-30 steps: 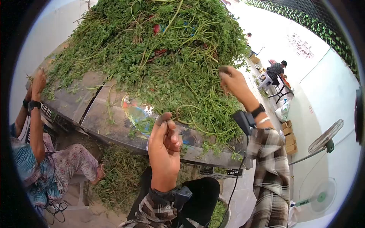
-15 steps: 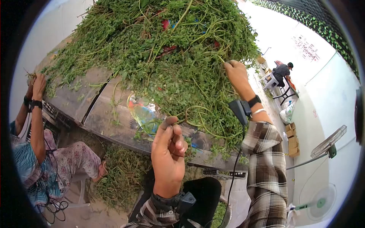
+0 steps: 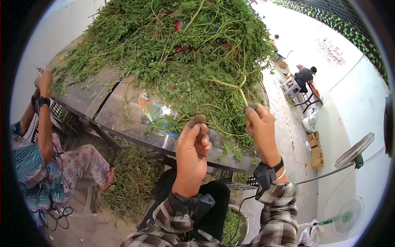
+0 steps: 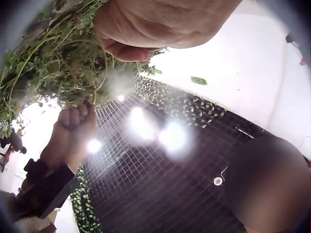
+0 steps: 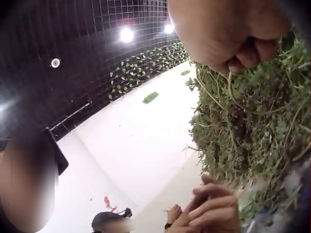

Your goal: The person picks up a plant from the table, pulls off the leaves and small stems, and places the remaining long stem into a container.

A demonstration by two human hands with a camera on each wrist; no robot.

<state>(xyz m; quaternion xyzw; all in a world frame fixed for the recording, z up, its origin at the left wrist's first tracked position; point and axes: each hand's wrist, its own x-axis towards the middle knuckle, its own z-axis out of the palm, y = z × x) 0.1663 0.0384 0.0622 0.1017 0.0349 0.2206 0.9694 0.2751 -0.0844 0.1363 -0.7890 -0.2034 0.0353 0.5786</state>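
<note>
Near the table's right front edge, my right hand (image 3: pixel 262 131) pinches the end of a pale green forked stem (image 3: pixel 243 97), its branches reaching back over the heap of leafy green plants (image 3: pixel 177 70). In the right wrist view a thin stem (image 5: pixel 230 85) shows right under the right hand's fingers (image 5: pixel 238 65). My left hand (image 3: pixel 192 158) is held up in front of the table edge, palm turned inward, fingers loosely bent, with nothing visible between them. In the left wrist view, that hand (image 4: pixel 160 22) hides most of its own fingertips.
The heap covers much of the dark table (image 3: pixel 115 113). At left another seated person (image 3: pixel 61 168) works with both hands at the table. Cut stems (image 3: pixel 133 185) lie piled on the floor; a tub of greens (image 3: pixel 232 226) stands by my leg. Fans (image 3: pixel 345 216) stand right.
My right hand has taken hold of a stem at the heap's right side and drawn it down toward me. My left hand stays raised, slightly farther right in view.
</note>
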